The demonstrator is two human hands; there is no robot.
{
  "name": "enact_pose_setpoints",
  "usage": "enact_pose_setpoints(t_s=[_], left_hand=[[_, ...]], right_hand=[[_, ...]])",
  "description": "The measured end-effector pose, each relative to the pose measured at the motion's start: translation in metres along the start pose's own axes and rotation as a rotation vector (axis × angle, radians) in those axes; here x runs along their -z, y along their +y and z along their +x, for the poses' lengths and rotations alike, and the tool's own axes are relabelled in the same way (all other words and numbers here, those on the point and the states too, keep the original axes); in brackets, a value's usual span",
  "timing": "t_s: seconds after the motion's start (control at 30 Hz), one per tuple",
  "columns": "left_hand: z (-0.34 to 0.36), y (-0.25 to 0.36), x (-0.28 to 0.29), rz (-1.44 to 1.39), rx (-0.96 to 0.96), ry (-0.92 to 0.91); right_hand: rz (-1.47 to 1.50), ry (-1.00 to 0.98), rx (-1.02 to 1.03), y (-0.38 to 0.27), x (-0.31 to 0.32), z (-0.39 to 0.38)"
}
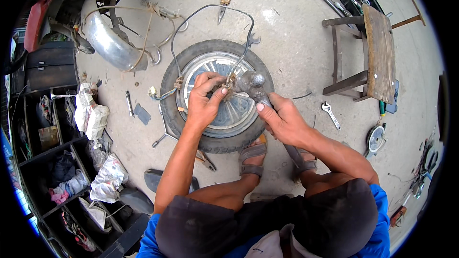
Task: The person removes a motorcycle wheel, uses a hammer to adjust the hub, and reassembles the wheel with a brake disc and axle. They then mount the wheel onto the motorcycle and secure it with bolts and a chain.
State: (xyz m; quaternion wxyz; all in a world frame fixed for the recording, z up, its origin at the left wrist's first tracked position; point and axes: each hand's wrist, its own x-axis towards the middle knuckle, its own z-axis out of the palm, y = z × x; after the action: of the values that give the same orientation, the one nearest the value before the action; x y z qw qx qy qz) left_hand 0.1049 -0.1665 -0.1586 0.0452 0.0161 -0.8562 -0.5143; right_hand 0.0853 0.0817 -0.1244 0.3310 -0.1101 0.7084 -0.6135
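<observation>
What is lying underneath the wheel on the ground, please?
A cross-shaped wheel wrench pokes out from under the wheel at its left, and pliers show at its lower edge. How far either reaches beneath is covered by the tyre.

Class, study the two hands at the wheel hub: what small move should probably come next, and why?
Probably a light, controlled tap: the right hand holds a hammer with its head right beside the hub, where the left hand pinches the cable end at the wheel.
</observation>
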Motion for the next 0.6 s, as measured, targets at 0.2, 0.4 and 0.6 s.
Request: enact_pose_setpoints(t_s=[0.2,0.4,0.6], left_hand=[[0.001,0.004,0.002,0.055,-0.023,0.002],[0.001,0.004,0.001,0.058,-0.013,-0.004],[0.002,0.007,0.002,0.094,-0.036,-0.001]], right_hand=[[-0.035,-0.007,-0.040,0.000,-0.001,0.001],[-0.042,0.033,0.015,0.005,-0.002,0.001],[-0.008,0.062,0.007,0.003,-0.003,0.000]])
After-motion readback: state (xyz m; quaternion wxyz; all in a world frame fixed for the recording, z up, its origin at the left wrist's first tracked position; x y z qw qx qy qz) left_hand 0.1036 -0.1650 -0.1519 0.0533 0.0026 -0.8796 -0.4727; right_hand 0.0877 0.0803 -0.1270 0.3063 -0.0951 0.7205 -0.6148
